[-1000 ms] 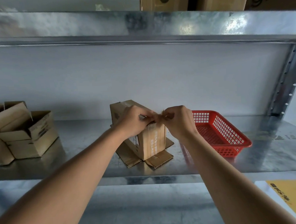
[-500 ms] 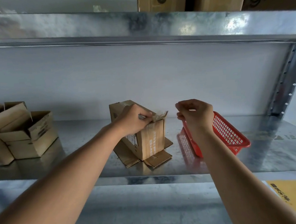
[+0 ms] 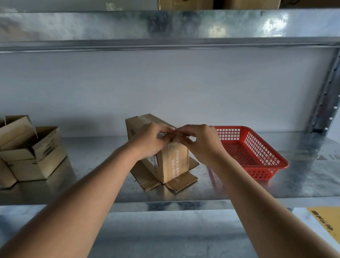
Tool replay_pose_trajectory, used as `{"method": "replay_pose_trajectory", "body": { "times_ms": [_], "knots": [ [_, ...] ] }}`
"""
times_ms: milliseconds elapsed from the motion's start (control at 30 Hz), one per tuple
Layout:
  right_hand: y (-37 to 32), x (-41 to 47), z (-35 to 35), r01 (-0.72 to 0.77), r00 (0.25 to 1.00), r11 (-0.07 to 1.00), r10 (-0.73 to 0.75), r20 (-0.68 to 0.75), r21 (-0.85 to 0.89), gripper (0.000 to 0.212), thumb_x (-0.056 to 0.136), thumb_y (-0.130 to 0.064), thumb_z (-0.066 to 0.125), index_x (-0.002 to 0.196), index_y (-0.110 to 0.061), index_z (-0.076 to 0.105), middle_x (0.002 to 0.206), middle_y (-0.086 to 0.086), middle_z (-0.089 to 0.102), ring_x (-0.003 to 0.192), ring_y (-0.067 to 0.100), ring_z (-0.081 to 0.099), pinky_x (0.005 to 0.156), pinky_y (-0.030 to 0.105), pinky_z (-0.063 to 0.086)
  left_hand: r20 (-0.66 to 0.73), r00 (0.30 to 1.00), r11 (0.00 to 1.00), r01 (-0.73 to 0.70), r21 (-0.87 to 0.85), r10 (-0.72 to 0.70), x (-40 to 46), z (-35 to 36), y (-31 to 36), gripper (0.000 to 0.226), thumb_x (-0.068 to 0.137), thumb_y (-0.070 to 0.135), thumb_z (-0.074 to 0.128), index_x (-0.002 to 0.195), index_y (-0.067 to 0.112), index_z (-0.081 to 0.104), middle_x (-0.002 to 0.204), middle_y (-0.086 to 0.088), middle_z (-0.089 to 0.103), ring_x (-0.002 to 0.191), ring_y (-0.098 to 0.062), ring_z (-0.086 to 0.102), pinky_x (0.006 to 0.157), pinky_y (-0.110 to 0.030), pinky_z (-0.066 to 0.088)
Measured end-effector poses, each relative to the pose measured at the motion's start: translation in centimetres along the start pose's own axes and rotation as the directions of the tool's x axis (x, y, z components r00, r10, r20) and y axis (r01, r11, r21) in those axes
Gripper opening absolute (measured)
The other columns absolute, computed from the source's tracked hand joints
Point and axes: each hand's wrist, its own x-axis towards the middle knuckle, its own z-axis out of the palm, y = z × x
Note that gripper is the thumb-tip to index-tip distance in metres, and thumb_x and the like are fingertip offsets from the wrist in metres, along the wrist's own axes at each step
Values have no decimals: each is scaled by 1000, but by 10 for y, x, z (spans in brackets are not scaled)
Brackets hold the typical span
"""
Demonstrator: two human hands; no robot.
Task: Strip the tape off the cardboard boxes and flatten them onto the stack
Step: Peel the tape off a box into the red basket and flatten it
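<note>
Cardboard box (image 3: 168, 161) stands on metal shelf (image 3: 309, 177), middle, bottom flaps spread out. Left hand (image 3: 150, 140) grips box top. Right hand (image 3: 200, 140) pinches tape (image 3: 171, 149) at top edge. Red basket (image 3: 253, 151) at 3 o'clock. Open boxes (image 3: 32, 154) at 9 o'clock.

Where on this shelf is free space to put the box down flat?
Bare metal lies between the open boxes at left and the taped box, and on the shelf right of the red basket. The middle is crowded: both hands, the left hand and right hand, work there, close beside the basket.
</note>
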Motion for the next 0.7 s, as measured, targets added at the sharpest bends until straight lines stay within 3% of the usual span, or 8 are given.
{"method": "replay_pose_trajectory", "body": {
  "times_ms": [133,233,367,467,500,567,633,700],
  "knots": [
    [0,-4,3,40,995,999,-43,-92,-36,13,89,-16,80,100,-21,81,93,-13,79,87,1,73,82,27,60,-7,1000,1000,-24,1,24,-1,2,0,22,104,27,59,120,28,75,135,12,66,129,-8,57,114,-39,45],
    [0,-7,-5,-80,970,992,100,-223,96,13,85,-8,79,94,-17,78,85,-13,77,74,-3,73,70,18,58,-8,1000,1000,-19,12,19,-3,5,-3,30,105,39,55,126,26,72,139,12,63,132,-8,54,115,-41,44],
    [8,-3,-24,-235,919,964,263,-294,128,34,84,-12,80,113,-23,67,102,-12,71,68,0,71,69,23,57,8,998,995,-70,68,70,-7,6,0,50,88,61,69,126,28,70,128,19,60,123,-3,55,114,-37,41],
    [18,-2,-38,-314,908,947,319,-272,65,19,89,-16,77,103,-26,70,94,-9,74,71,4,72,74,28,58,23,989,986,-145,78,144,-6,10,2,44,87,41,81,127,25,70,127,17,61,123,-4,56,116,-39,40],
    [23,-3,-42,-343,905,938,342,-253,41,9,91,-17,75,95,-24,75,89,-9,76,69,1,71,74,23,57,27,988,986,-155,65,153,-5,10,3,42,88,35,82,127,23,71,126,17,61,123,-3,56,116,-37,41],
    [36,-7,-49,-400,897,916,381,-225,-42,8,94,-18,73,93,-20,81,87,-6,78,64,-4,64,63,8,46,40,987,986,-158,47,156,-4,11,6,40,89,32,81,127,24,71,125,20,60,123,1,55,113,-29,41],
    [48,-10,-55,-442,890,887,416,-187,-129,14,97,-13,68,102,-16,82,100,1,79,73,4,60,61,15,41,55,986,987,-157,32,155,-3,11,11,38,90,30,80,126,26,71,124,23,59,121,7,53,108,-16,37],
    [58,-11,-61,-477,879,855,464,-109,-205,26,97,-1,63,113,-13,79,112,5,77,89,18,63,72,23,44,56,984,985,-169,25,168,-1,12,16,35,89,24,80,124,24,72,122,22,59,118,10,53,98,-3,33]
  ]
}}
